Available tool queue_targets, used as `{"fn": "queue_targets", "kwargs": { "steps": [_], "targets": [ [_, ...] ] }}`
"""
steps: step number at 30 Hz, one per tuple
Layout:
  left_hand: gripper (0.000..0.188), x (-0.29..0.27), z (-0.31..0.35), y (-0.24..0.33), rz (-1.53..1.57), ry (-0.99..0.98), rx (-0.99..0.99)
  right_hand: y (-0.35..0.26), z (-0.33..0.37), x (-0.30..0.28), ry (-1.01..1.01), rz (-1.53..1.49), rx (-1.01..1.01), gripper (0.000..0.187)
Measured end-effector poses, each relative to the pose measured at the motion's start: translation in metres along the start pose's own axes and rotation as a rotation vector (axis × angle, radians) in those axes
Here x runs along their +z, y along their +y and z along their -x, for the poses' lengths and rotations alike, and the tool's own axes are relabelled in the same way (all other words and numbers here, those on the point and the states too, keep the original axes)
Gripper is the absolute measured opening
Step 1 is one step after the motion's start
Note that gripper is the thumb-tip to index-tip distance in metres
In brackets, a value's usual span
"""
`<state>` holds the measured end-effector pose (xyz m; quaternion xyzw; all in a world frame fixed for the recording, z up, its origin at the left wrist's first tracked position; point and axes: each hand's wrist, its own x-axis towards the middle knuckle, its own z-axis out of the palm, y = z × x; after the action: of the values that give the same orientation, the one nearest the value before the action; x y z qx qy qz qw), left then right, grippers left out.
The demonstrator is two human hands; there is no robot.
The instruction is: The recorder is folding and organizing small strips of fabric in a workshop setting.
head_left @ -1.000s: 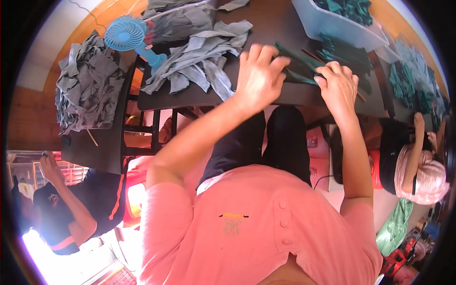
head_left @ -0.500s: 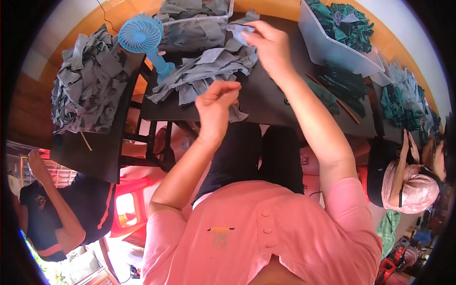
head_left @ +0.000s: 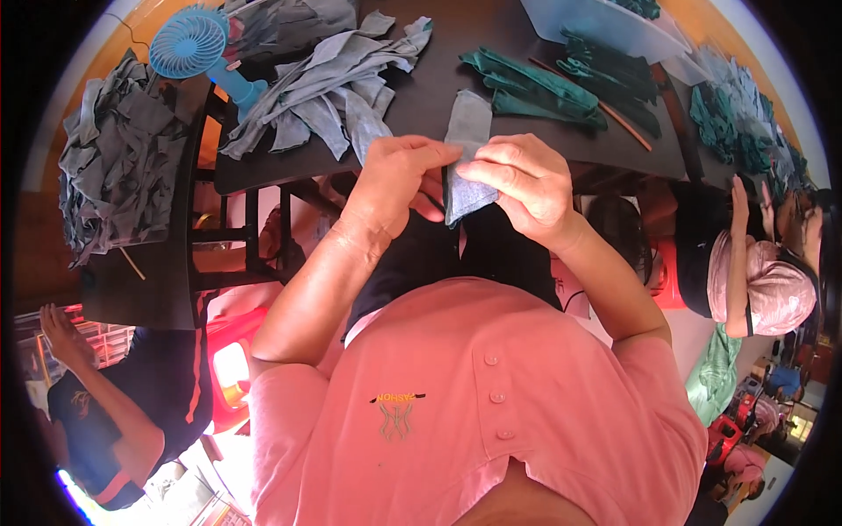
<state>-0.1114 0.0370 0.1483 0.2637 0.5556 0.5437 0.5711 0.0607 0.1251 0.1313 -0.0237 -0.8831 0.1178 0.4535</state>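
Note:
A small grey fabric piece, with a paler, fuzzy-looking lower part and a dark edge, is held up between my hands at the table's near edge. My left hand pinches its left side between thumb and fingers. From the right, my right hand grips it, thumb and fingertips closed over the front. Beyond my left hand, long grey fabric strips lie in a loose heap. Folded dark green fabric pieces rest on the table beyond my right hand.
A blue fan stands at the far left, near a tall grey fabric pile. On the right are a thin wooden stick, a clear plastic bin and more green pieces. People sit at both sides.
My right hand has come back from over the grey heap with a grey fabric piece. My left hand, earlier pinched apart from it, now holds it too. The whole view has shifted.

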Motion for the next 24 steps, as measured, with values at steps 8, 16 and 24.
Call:
{"fn": "queue_targets", "kwargs": {
  "steps": [8,16,24],
  "targets": [
    [0.011,0.011,-0.001,-0.04,0.112,0.122,-0.02,-0.01,0.024,-0.009,0.05,-0.141,0.13,0.033],
    [0.012,0.018,0.0,-0.052,-0.324,0.142,0.36,-0.017,0.027,-0.005,-0.079,-0.781,1.118,0.018],
    [0.014,0.016,0.003,-0.055,-0.662,0.158,0.613,-0.021,0.032,0.021,-0.035,-0.452,0.956,0.015]
  ]
}}
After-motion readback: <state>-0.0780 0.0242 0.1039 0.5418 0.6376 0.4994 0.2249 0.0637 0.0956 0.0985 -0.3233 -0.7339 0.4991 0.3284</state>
